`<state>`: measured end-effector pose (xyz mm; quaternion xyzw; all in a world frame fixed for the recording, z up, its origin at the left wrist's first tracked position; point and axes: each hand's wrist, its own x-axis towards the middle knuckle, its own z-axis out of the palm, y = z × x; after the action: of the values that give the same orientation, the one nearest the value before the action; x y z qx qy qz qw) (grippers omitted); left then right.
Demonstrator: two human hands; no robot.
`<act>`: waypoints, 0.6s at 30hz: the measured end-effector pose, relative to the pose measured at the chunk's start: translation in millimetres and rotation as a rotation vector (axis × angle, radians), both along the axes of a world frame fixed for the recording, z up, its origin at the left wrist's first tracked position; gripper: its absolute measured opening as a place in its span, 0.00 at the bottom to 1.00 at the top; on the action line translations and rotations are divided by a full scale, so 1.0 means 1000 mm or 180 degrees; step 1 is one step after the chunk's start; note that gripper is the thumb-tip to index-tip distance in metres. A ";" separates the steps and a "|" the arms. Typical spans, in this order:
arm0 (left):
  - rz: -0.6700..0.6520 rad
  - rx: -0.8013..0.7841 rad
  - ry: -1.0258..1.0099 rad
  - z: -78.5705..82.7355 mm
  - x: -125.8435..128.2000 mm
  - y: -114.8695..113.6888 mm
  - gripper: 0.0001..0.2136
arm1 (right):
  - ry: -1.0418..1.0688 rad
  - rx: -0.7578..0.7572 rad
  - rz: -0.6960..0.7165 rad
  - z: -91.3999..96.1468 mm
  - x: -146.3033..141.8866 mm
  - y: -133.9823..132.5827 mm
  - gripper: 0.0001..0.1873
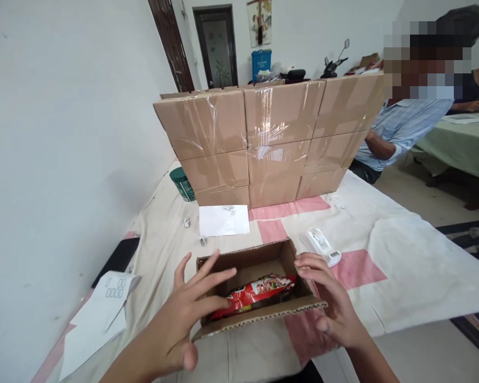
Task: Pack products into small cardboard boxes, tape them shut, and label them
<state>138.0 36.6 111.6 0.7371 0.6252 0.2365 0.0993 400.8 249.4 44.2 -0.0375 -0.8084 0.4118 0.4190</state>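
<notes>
A small open cardboard box (263, 260) sits on the cloth-covered table right in front of me, with a red snack packet (259, 293) lying inside. My left hand (183, 319) hovers over the box's left side, fingers spread and reaching across its rim toward the packet. At the box's right wall, my right hand (329, 303) rests with its fingers curled against the cardboard, thumb below near the front flap.
A wall of taped cardboard cartons (271, 138) stands across the table's far side. A white sheet (223, 219), a green cup (183, 184), a white tape dispenser (321, 246), paper sheets (99, 319) and a black object (117, 258) lie around. Another person (403, 127) sits at the right.
</notes>
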 end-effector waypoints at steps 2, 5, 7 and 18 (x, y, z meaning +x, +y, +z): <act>0.0053 -0.0159 0.0277 0.008 0.003 0.002 0.45 | 0.0027 -0.0022 -0.0010 0.002 -0.003 0.002 0.30; 0.0057 -0.0239 0.0585 0.014 0.002 0.006 0.44 | 0.0019 -0.0019 -0.0062 0.005 -0.007 0.004 0.28; 0.0041 -0.0225 0.0767 0.012 -0.001 0.007 0.43 | -0.0058 0.0016 -0.0139 0.008 -0.008 0.003 0.28; -0.0267 0.0420 0.1138 0.020 -0.018 0.026 0.42 | -0.0312 0.0103 -0.0247 0.014 -0.010 0.001 0.26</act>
<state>119.7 62.8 131.7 0.7977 0.5847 0.1379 -0.0520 391.3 250.2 58.6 -0.0821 -0.8324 0.3799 0.3950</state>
